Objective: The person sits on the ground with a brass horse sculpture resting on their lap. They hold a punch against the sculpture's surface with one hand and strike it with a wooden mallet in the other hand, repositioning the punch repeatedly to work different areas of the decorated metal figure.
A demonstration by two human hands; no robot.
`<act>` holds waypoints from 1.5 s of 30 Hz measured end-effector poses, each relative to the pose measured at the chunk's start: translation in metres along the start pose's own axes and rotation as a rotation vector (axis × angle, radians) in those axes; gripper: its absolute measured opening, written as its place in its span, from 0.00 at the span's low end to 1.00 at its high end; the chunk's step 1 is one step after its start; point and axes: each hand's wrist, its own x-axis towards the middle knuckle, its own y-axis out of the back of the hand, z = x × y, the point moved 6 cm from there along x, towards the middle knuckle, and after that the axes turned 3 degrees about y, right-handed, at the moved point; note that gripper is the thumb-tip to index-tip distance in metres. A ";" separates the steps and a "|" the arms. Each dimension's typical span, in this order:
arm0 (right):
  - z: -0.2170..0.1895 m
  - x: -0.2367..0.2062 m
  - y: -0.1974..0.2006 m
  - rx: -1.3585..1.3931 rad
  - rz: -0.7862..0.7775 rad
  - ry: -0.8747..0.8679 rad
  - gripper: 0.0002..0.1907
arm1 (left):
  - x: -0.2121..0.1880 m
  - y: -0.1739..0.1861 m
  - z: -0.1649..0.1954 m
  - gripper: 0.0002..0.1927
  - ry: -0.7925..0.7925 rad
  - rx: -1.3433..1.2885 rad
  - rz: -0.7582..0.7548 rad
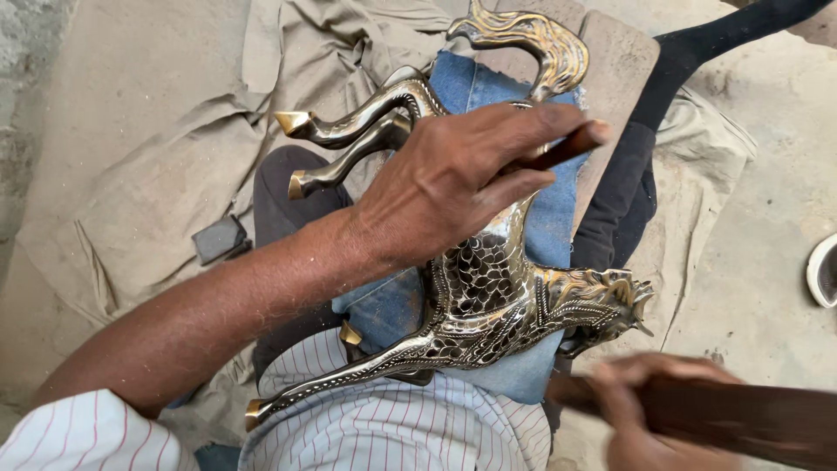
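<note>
A brass horse figure (488,288) with dark engraved patterning lies on its side on a blue denim cloth (540,218) over my lap. Its tail (532,39) curls at the top and its head (610,301) points right. My left hand (453,179) presses on the horse's body and grips a thin reddish-brown tool (567,148) between the fingers. My right hand (645,410), blurred at the lower right, holds a dark brown wooden stick (750,423) close to the horse's head.
A beige cloth (157,157) covers the ground to the left, with a small dark flat object (220,238) on it. My leg in dark trousers (636,174) stretches to the upper right. A white bowl rim (819,270) shows at the right edge.
</note>
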 end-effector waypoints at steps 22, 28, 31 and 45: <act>-0.044 0.080 0.021 -0.948 -0.359 0.152 0.14 | -0.012 -0.013 -0.003 0.25 0.038 0.121 0.001; -0.067 0.090 0.006 -0.798 -0.358 0.299 0.18 | -0.011 -0.015 -0.008 0.26 0.023 0.130 -0.021; -0.070 0.091 0.000 -1.040 -0.395 0.262 0.18 | -0.009 -0.015 -0.008 0.26 0.008 0.140 -0.044; -0.083 0.090 -0.016 -1.026 -0.364 0.168 0.19 | 0.002 -0.007 -0.007 0.24 -0.015 0.118 -0.138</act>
